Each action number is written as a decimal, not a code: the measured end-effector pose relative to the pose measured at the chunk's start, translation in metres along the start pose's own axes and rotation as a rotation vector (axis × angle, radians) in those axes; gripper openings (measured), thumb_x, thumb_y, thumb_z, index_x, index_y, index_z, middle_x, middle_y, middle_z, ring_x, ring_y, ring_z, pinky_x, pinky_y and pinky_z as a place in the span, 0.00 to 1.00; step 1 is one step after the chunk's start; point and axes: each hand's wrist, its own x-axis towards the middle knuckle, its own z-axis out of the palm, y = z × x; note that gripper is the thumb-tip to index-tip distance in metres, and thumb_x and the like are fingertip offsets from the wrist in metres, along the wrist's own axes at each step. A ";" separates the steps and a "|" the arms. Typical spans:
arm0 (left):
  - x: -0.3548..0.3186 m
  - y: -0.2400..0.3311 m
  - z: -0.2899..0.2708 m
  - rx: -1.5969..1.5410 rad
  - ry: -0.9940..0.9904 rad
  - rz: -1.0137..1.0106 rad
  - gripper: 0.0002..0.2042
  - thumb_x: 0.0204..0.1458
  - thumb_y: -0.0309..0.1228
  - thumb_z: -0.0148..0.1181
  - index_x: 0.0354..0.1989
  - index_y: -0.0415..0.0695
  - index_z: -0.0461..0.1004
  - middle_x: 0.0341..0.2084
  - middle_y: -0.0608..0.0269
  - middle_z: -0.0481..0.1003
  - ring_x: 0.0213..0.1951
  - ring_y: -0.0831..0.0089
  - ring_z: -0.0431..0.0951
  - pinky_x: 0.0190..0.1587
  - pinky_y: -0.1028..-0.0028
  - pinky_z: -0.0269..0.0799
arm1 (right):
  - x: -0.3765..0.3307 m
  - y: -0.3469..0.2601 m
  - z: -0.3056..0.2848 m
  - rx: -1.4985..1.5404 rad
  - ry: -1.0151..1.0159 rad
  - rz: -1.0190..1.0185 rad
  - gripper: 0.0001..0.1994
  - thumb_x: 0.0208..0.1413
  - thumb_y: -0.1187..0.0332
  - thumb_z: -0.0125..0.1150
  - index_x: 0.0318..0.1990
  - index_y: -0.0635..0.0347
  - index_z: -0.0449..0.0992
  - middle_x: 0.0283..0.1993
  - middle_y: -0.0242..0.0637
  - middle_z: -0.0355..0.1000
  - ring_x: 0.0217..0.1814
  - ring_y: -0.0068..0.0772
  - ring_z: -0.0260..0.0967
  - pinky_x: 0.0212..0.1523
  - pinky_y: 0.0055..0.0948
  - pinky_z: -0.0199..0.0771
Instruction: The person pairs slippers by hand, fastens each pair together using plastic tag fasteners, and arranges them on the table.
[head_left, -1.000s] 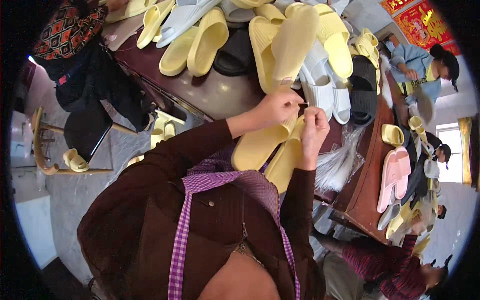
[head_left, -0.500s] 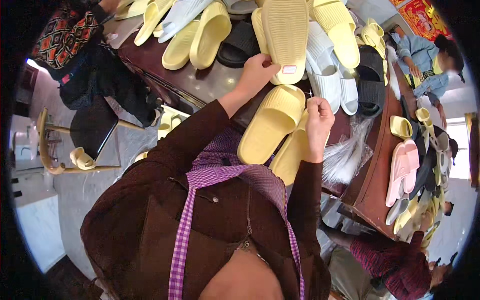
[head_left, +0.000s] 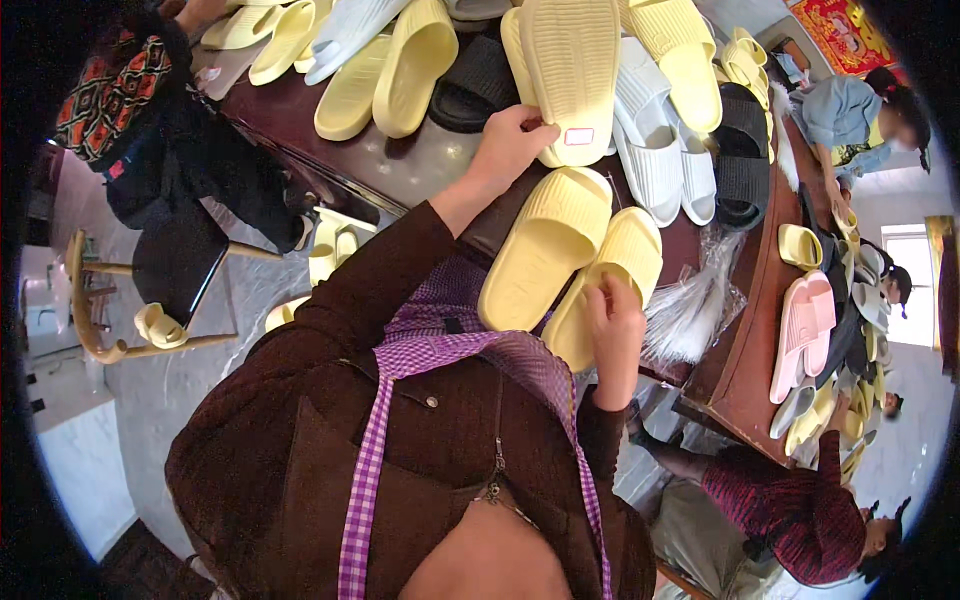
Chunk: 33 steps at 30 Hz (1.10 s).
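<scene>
A pale yellow slide slipper (head_left: pixel 572 70) lies sole up on the pile, its ribbed underside showing a small red-edged sticker (head_left: pixel 578 137). My left hand (head_left: pixel 515 145) has its fingers curled round the heel edge beside that sticker. Closer to my body is a yellow pair, top side up: the left slipper (head_left: pixel 535 270) and the right slipper (head_left: pixel 635 250), side by side at the table edge. Over the right one's footbed is my right hand (head_left: pixel 615 325), fingers bent and pressed together. Anything between those fingertips is hidden.
Light grey slippers (head_left: pixel 650 150), black slippers (head_left: pixel 742 160) and more yellow ones crowd the dark red table (head_left: pixel 425 165). White plastic strands (head_left: pixel 690 325) lie at its right. Pink slippers (head_left: pixel 803 330) sit farther right. A chair (head_left: pixel 185 260) stands left; other people are on both sides.
My right hand has moved down from the front of the right slipper to above its footbed, uncovering its strap. My left hand has stayed at the sole-up slipper's heel.
</scene>
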 end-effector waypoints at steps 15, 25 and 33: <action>-0.001 0.005 -0.005 -0.103 -0.047 -0.093 0.14 0.46 0.32 0.59 0.38 0.34 0.75 0.20 0.68 0.71 0.19 0.84 0.65 0.20 0.83 0.60 | 0.026 -0.001 0.033 -0.326 0.031 0.136 0.19 0.49 0.57 0.60 0.21 0.67 0.72 0.22 0.50 0.71 0.25 0.51 0.69 0.28 0.41 0.67; 0.002 0.010 -0.011 -0.174 -0.056 -0.133 0.15 0.45 0.31 0.59 0.39 0.33 0.74 0.25 0.66 0.73 0.23 0.83 0.68 0.24 0.81 0.63 | 0.013 -0.005 0.016 -0.283 0.112 0.111 0.14 0.49 0.65 0.59 0.19 0.68 0.70 0.20 0.52 0.69 0.23 0.53 0.68 0.26 0.42 0.67; 0.009 0.029 -0.004 -0.444 -0.008 0.023 0.14 0.46 0.29 0.58 0.39 0.34 0.71 0.29 0.64 0.73 0.27 0.80 0.70 0.29 0.79 0.67 | 0.005 0.000 -0.025 -0.200 0.285 0.139 0.11 0.48 0.70 0.57 0.24 0.72 0.71 0.21 0.55 0.68 0.22 0.52 0.67 0.26 0.41 0.65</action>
